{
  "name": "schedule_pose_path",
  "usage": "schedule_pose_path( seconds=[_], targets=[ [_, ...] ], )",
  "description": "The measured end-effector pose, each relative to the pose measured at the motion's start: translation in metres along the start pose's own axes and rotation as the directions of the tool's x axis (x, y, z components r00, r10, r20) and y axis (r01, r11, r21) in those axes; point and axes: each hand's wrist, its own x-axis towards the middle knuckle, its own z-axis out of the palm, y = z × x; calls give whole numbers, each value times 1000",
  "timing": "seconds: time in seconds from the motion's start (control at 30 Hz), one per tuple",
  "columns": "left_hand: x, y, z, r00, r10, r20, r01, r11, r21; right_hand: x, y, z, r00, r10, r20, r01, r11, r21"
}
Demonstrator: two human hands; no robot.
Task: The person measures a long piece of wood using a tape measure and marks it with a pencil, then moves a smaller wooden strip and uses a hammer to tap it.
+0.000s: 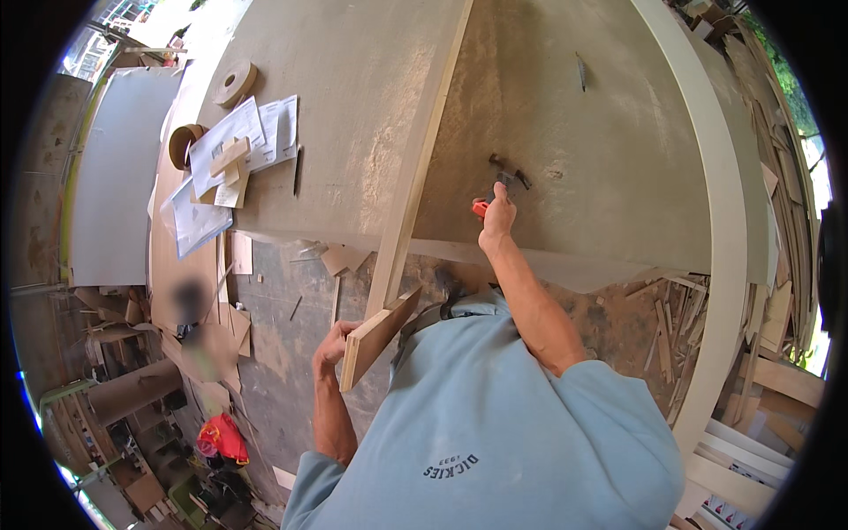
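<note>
My right hand (500,216) grips a claw hammer (508,165) by its red and black handle, its dark head over the covered worktable (609,177). Close to my body, my left hand (332,349) is closed on the left edge of a short flat board (378,343). This board sits crosswise at the near end of a long pale wooden strip (426,141), which runs away from me over the table. The two pieces appear to touch; whether they are fastened cannot be seen. My left fingertips are partly hidden behind the board.
Papers (274,132), a tape roll (235,83), a brown roll (183,147) and a dark pen (298,170) lie at the table's left. A thin dark tool (581,72) rests far right. A long pale board (720,168) borders the right. Wood scraps (667,331) litter the floor.
</note>
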Motion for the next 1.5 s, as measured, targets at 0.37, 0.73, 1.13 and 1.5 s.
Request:
schedule_pose_path(
  seconds=[0.37, 0.73, 1.13, 1.5],
  targets=[
    [15, -34, -35, 990, -96, 108, 95, 995, 19, 2, -14, 73, 998, 55, -35, -55, 998, 9],
    [35, -67, -62, 965, -173, 198, 145, 978, 147, 41, -13, 112, 973, -59, -221, 92, 986, 140],
    [44, -64, -71, 937, -132, 323, 70, 978, 197, 66, -44, 156, 975, -179, -132, 190, 979, 78],
    [43, -60, -81, 926, -112, 360, 48, 982, 184, 62, -22, 175, 984, -179, 5, 179, 984, -25]
  ],
)
